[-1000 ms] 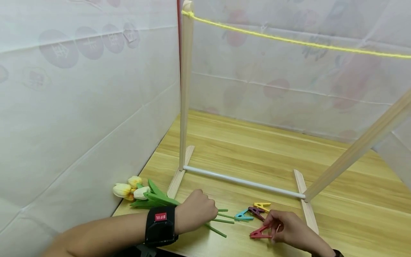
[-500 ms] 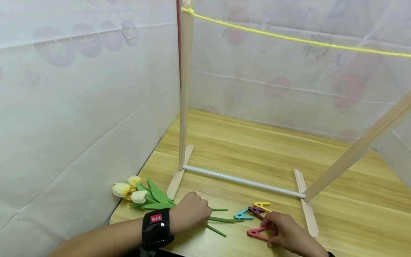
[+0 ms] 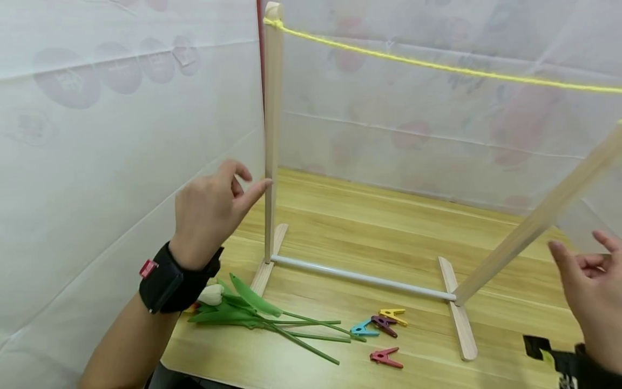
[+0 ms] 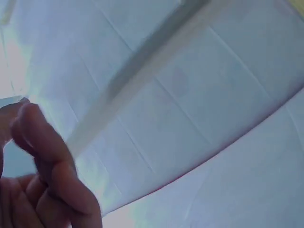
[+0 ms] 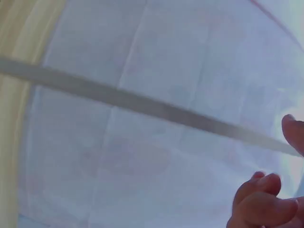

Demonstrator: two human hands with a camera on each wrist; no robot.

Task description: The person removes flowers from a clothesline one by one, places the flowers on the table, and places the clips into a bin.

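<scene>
My left hand (image 3: pixel 228 197) is raised beside the left wooden post (image 3: pixel 272 135) of a small rack, its fingers loosely spread and its index fingertip at the post; it holds nothing. My right hand (image 3: pixel 585 273) hovers empty, fingers relaxed, just right of the slanting right post (image 3: pixel 534 227). A yellow string (image 3: pixel 437 66) runs between the post tops. On the table lie a bunch of tulips (image 3: pixel 252 310) and several small clips: yellow (image 3: pixel 392 313), purple (image 3: pixel 384 324), blue (image 3: pixel 363 328) and red (image 3: pixel 385 356). The left wrist view shows curled fingers (image 4: pixel 47 166) near a blurred post (image 4: pixel 142 80). Fingers (image 5: pixel 266 202) show in the right wrist view.
The rack stands on two flat wooden feet (image 3: pixel 457 319) joined by a white rod (image 3: pixel 364 278) on a wooden table (image 3: pixel 389 227). White sheeted walls (image 3: pixel 121 135) close in at the left and back. The table's near edge runs just under the tulips.
Both hands have lifted off the table. The left let go of the tulip stems and rose to the left post; the right left the red clip and moved up to the right.
</scene>
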